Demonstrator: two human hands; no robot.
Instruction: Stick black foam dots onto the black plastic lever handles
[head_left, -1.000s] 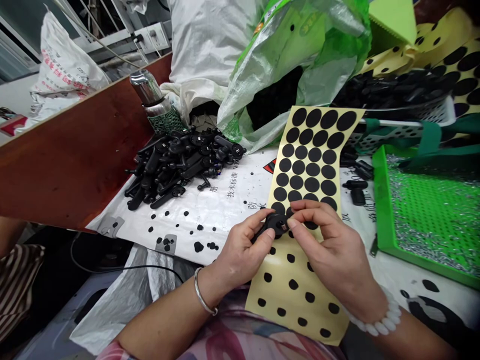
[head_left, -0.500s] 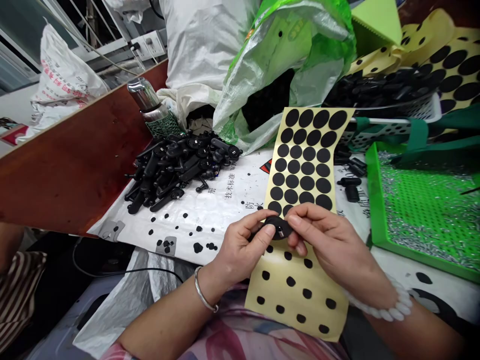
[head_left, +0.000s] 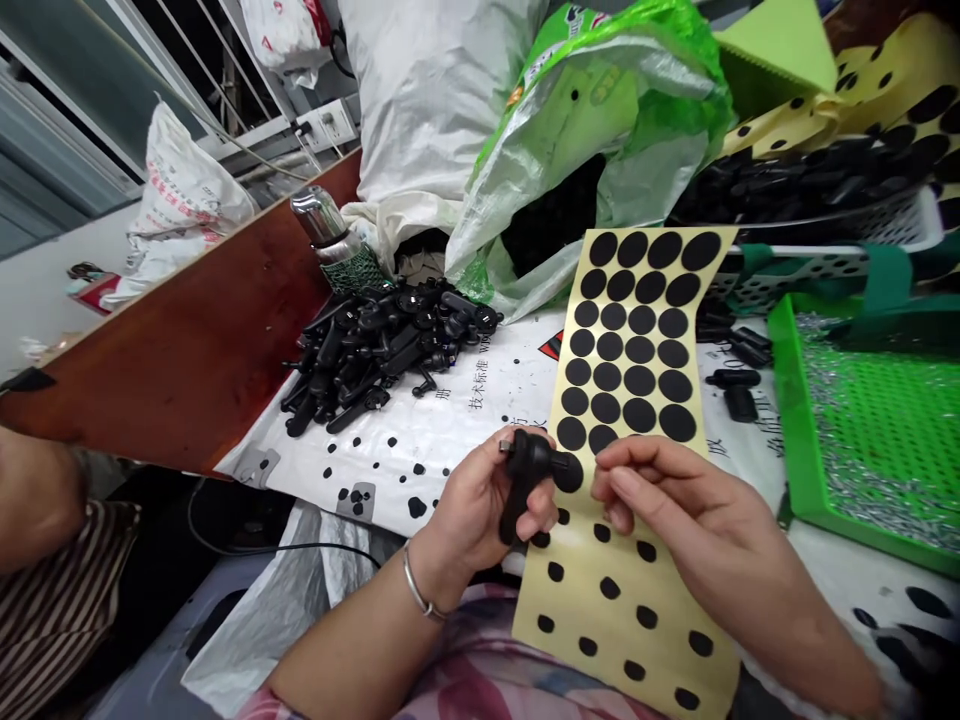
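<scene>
In my left hand (head_left: pixel 480 500) is a black plastic crank-like part (head_left: pixel 521 495), with the fingers wrapped round its long arm. Its round head points up, and a short knob sticks out to the right. My right hand (head_left: pixel 675 520) hovers just right of that knob, fingers loosely curled, thumb a little apart, with nothing visible between them. Beneath both hands lies a yellowish sheet of round black stickers (head_left: pixel 626 560). Large dots fill its upper part in rows, while small black spots show on its lower part.
A heap of black crank parts (head_left: pixel 382 350) lies left of the sheet. To the right stand a green tray (head_left: pixel 806 440) of small metal pieces and a white basket (head_left: pixel 926 225) of black parts. Bags stand behind; a brown board (head_left: pixel 187 330) borders the left, with another person's arm (head_left: pixel 37 500) beyond.
The black part has been turned in my left hand, so its knob and long arm now show. My right hand has come away from it to the right. The camera view has shifted slightly.
</scene>
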